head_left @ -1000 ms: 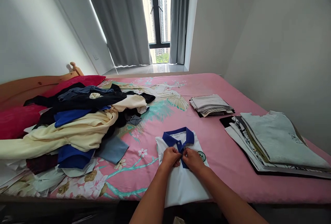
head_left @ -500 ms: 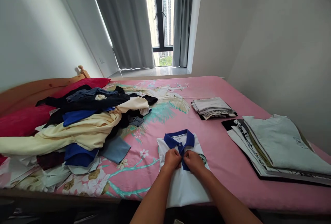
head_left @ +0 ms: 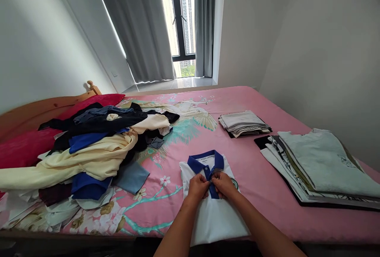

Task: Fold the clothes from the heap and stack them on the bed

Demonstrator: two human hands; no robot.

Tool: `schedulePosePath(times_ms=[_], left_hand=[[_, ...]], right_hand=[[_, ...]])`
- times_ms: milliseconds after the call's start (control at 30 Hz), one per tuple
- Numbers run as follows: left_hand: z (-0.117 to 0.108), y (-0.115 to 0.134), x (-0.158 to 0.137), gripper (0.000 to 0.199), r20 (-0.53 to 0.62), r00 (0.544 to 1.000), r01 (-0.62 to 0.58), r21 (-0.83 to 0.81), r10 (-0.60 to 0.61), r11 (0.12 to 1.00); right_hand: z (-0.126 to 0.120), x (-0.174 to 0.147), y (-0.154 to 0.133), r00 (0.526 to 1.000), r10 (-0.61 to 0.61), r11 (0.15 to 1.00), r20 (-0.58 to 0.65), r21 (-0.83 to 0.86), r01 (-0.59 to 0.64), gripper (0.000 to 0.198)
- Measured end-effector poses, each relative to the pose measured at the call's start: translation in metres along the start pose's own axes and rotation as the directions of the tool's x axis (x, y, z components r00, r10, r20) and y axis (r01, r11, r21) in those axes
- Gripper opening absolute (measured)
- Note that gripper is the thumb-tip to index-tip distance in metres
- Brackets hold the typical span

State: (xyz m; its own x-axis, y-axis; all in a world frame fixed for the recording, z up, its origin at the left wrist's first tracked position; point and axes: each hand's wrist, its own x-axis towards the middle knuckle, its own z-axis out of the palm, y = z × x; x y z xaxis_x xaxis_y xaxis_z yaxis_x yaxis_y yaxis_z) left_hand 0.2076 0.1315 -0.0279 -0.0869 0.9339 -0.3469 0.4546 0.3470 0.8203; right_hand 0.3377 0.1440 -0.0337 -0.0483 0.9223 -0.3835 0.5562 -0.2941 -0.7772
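Note:
A white polo shirt (head_left: 215, 219) with a blue collar and blue button placket lies folded, front up, at the near edge of the bed. My left hand (head_left: 198, 187) pinches the left side of the placket. On the other side, my right hand (head_left: 222, 183) pinches the placket too, fingertips nearly meeting the left ones. The button between the fingers is hidden. One button shows higher up, just below the collar. Beside my right hand a round dark green badge on the shirt's chest is partly covered.
A heap of unfolded clothes (head_left: 97, 150) covers the left side of the pink flowered bed (head_left: 166, 217). To the right lie a small folded stack (head_left: 245, 123) and a larger stack of folded shirts (head_left: 323, 166). Behind are grey curtains (head_left: 139, 23) and a window.
The view has tilted slightly. Both hands stay at the placket with only small finger movements, and the shirt's lower edge has shifted a little.

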Motion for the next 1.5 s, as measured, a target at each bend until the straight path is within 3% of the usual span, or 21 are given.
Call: schedulePosePath(times_ms=[167, 367, 633, 933, 1333, 1500], left_hand=[[-0.001, -0.007, -0.003, 0.008, -0.072, 0.989, -0.129, 0.050, 0.132, 0.990], [-0.008, 0.002, 0.002, 0.027, -0.160, 0.942, -0.276, 0.125, 0.294, 0.953], [-0.003, 0.020, 0.017, 0.023, -0.201, 0.937, -0.214, 0.318, 0.286, 0.924], [0.002, 0.020, 0.040, 0.010, -0.232, 0.957, -0.071, 0.387, 0.172, 0.919], [-0.002, 0.006, 0.035, 0.008, -0.186, 0.923, -0.252, 0.370, 0.337, 0.894], [-0.002, 0.000, 0.036, 0.009, -0.194, 0.907, -0.297, 0.331, 0.373, 0.896]], right_hand=[[0.002, 0.004, -0.013, 0.957, -0.047, 0.998, -0.286, -0.063, 0.030, 0.040], [0.009, 0.008, -0.024, 0.904, -0.134, 0.990, -0.406, -0.095, 0.104, 0.024], [0.007, 0.009, -0.024, 0.882, -0.305, 0.949, -0.358, -0.194, 0.249, 0.015], [0.005, 0.028, -0.014, 0.922, -0.246, 0.968, -0.298, -0.124, 0.219, 0.016], [0.011, 0.022, -0.007, 0.889, -0.306, 0.952, -0.341, -0.118, 0.282, 0.026], [0.007, 0.023, -0.007, 0.889, -0.356, 0.932, -0.288, -0.176, 0.317, 0.029]])
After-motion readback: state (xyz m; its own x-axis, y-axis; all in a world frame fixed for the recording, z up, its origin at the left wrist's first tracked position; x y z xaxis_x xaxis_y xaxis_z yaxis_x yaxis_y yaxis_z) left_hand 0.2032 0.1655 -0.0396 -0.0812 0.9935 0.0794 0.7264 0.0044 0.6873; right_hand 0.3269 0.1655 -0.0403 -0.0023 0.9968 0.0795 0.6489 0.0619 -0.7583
